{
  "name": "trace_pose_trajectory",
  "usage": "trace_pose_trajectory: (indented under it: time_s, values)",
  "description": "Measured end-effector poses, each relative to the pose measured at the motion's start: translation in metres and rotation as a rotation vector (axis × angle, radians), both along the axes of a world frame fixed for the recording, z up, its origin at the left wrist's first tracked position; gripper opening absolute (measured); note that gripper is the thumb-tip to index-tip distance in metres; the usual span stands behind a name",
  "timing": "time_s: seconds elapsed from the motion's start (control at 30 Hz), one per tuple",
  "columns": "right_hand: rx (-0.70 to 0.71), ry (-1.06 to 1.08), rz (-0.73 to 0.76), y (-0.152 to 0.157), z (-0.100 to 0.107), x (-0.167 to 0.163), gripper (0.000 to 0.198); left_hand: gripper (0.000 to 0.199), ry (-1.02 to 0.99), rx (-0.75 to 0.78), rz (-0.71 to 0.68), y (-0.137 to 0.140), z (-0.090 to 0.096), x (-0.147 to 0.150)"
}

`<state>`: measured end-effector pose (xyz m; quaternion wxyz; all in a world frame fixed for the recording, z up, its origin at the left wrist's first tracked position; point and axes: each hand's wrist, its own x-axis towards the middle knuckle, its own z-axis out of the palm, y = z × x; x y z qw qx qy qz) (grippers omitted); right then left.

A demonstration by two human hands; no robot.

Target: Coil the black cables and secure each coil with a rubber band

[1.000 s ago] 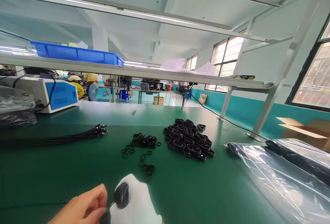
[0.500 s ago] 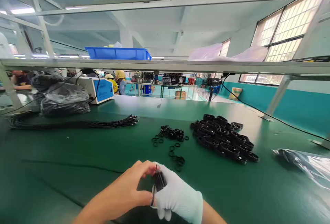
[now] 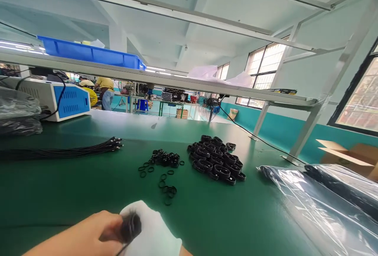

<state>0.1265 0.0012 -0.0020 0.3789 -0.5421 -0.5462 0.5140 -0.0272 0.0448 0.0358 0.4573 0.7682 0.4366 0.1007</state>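
Note:
A small coiled black cable (image 3: pixel 132 225) is held between my two hands, close to me above the table's front part. My right hand (image 3: pixel 153 232), in a white glove, is closed round the coil. Bare, my left hand (image 3: pixel 91 232) grips the coil from the left, its fingers blurred and partly hidden. A thin cable end hangs below the coil between the hands. Beyond them lie loose small black rings (image 3: pixel 167 190) and a heap of more such rings (image 3: pixel 165 157). To the right of these is a pile of coiled black cables (image 3: pixel 217 159).
Straight black cables (image 3: pixel 65 151) lie in a bundle at left, near a blue-and-white machine (image 3: pixel 71 100) and a bagged stack (image 3: pixel 19 110). Clear plastic bags (image 3: pixel 307 201) cover the right side. A shelf (image 3: pixel 177 78) carrying a blue tray (image 3: pixel 94 55) spans the table (image 3: pixel 224 216).
My view has swung to the right, bringing the bags and a cardboard box into sight. Both hands still hold the coil, now turned so its round opening shows.

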Motion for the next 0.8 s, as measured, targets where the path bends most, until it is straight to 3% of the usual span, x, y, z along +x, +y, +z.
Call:
trace_pose_trajectory:
  time_s: [0.1, 0.23, 0.37, 0.43, 0.53, 0.63, 0.8]
  values:
    - [-0.202, 0.22, 0.062, 0.004, 0.012, 0.003, 0.046, 0.026, 0.01, -0.048, -0.117, 0.01, 0.0, -0.01]
    - [-0.283, 0.508, 0.373, 0.004, 0.017, 0.007, 0.04, 0.033, 0.019, 0.099, 0.054, -0.007, -0.001, -0.012]
    - [-0.214, 0.391, 0.111, 0.0, 0.011, 0.01, 0.042, 0.029, 0.146, 0.421, 0.213, -0.052, 0.0, 0.006]
    - [-0.115, 0.327, 0.134, -0.002, 0.011, 0.015, 0.041, 0.024, 0.198, 0.511, 0.183, -0.068, 0.001, 0.017]
    - [-0.049, 0.315, 0.28, -0.008, 0.016, 0.023, 0.045, 0.024, 0.217, 0.38, 0.157, -0.071, 0.002, 0.02]
    - [-0.124, 0.499, 0.361, -0.012, 0.016, 0.025, 0.05, 0.029, 0.146, 0.183, 0.132, -0.055, 0.005, 0.01]
    - [-0.087, 0.878, 0.519, -0.007, -0.002, 0.022, 0.051, 0.014, -0.341, -0.08, 0.198, -0.037, 0.009, 0.005]
